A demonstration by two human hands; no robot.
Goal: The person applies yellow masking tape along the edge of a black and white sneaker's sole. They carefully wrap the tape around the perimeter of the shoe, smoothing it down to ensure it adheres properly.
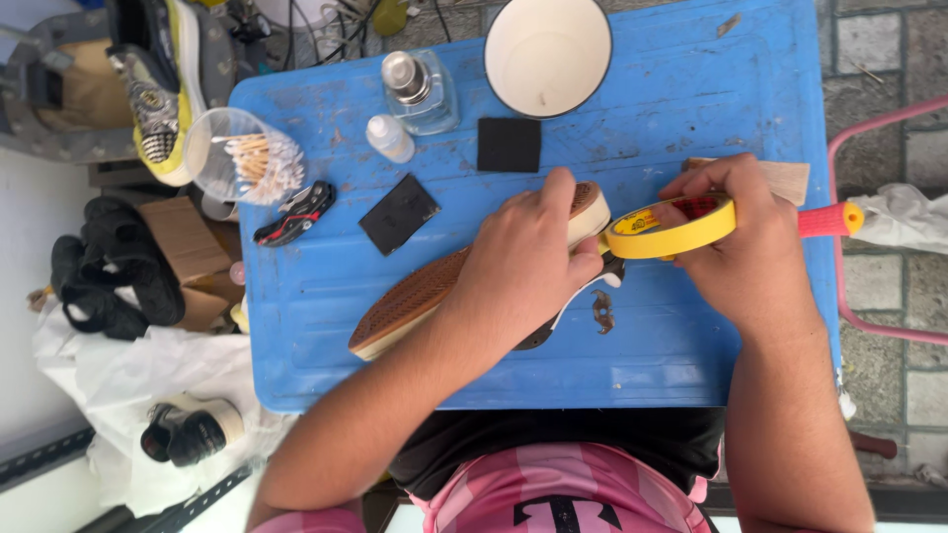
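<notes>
Head view, looking down on a blue desk. Left hand closed over a shoe lying sole-up near the middle of the desk, slightly toward the near edge; fingers wrapped around one end of the shoe, brown patterned sole facing up, pale sidewall visible. Right hand grips a yellow tape roll, fingers curled over its top, held just beside the gripped end of the shoe; roll and shoe appear to touch or nearly touch, cannot tell which. Wooden block partly hidden behind the right hand, toward the right edge. Small dark curved piece on the desk below the roll. Two black square pads: one toward the far edge, one tilted, left of the shoe's far end. Black cutter near the left edge. Clear cup of cotton swabs at the far left corner, lying on its side. Small white bottle and glass bottle side by side near the far edge. White bowl at the far edge, overhanging it. Off the desk, left: a yellow shoe and black shoes.
</notes>
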